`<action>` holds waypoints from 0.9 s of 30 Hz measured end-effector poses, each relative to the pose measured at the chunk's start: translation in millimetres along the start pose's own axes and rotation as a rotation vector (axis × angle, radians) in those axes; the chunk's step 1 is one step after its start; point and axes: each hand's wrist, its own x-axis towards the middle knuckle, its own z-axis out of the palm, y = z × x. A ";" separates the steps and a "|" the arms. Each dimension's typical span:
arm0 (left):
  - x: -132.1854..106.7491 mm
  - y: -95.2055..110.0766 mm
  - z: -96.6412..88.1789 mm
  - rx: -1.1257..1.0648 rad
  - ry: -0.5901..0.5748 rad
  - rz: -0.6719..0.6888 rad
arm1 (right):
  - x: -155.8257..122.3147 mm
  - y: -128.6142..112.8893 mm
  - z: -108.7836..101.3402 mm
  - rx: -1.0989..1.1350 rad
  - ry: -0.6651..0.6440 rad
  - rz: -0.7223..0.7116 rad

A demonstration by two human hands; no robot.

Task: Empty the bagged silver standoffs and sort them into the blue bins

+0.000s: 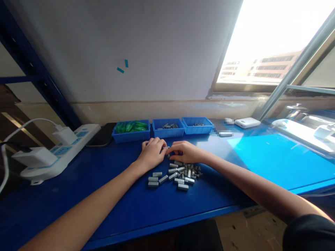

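Note:
My left hand (154, 152) is closed in front of the blue bins, thumb and fingers around a small silver metal piece (165, 147), apparently a hex standoff, mostly covered by the fingers. My right hand (185, 152) meets it from the right, its fingers pinched together at the same spot; what they grip is too small and hidden to name. Just below the hands lie several silver hex standoffs (173, 170), some set apart toward the left. Short grey screws (195, 171) are heaped at the right side of this pile.
Along the wall stand three blue bins: one with green plastic packets (132, 127), one with metal parts (169, 127), one with small pieces (197, 125). A white power strip (65, 150) and dark phone (102, 135) lie left. A white power bank (247, 122) sits right.

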 end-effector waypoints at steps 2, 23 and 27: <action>0.3 -0.5 0.4 0.027 0.013 -0.046 | 2.2 -1.7 2.6 -0.019 0.001 -0.023; 1.7 -4.3 -0.3 -0.259 0.113 0.167 | -2.3 -18.9 -4.6 -0.449 0.358 -0.005; 0.0 -2.7 -3.9 -0.355 0.109 0.165 | 5.4 -26.5 -12.7 -0.621 0.369 -0.119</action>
